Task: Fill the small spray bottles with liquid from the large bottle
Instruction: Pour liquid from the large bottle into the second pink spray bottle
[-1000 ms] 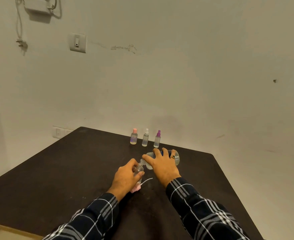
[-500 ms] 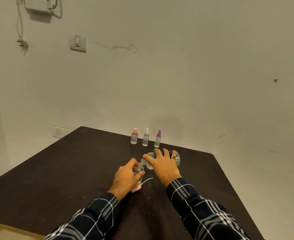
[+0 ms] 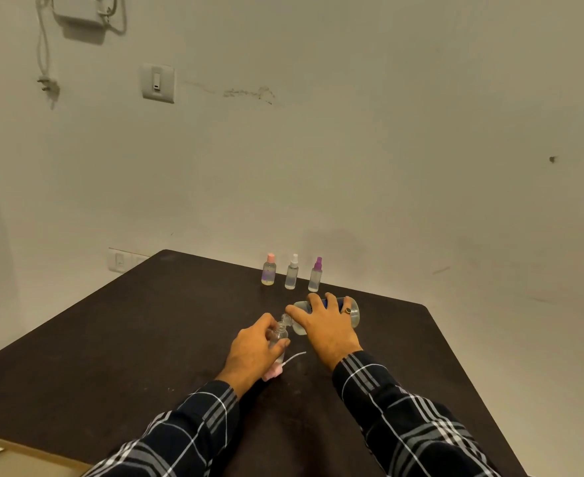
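While it is held tipped, large bottle [image 3: 354,315]: nearly level above the counter [image 3: 111,339], base to the right, neck slanting left and down, mouth just over the mouth of the small open bottle [image 3: 278,333].
Right grip [image 3: 325,325]: the person's right hand, laid over the large bottle from above, fingers curled round its body, forefinger reaching toward the neck; a ring [image 3: 348,310] sits on one finger.
Left grip [image 3: 252,346]: the person's left hand, fingers and thumb wrapped round the small open bottle, holding it upright near the middle of the counter.
Small open bottle: clear and uncapped, its rim just beside the large bottle's neck. Whether the two touch cannot be told, nor how full it is.
Pink spray top [image 3: 272,372]: lying on the counter under the heel of the left grip, partly hidden, its thin white tube [image 3: 294,357] pointing right and away from the person.
Back row: three small spray bottles upright side by side near the far edge, beyond the right grip: pink-capped bottle [image 3: 269,270], white-capped bottle [image 3: 292,272], purple-capped bottle [image 3: 315,274].
Sleeves [image 3: 404,418]: dark plaid on both forearms.
Wall: a switch plate [image 3: 157,83] high on the left, a socket plate [image 3: 120,260] low by the counter's far left corner.
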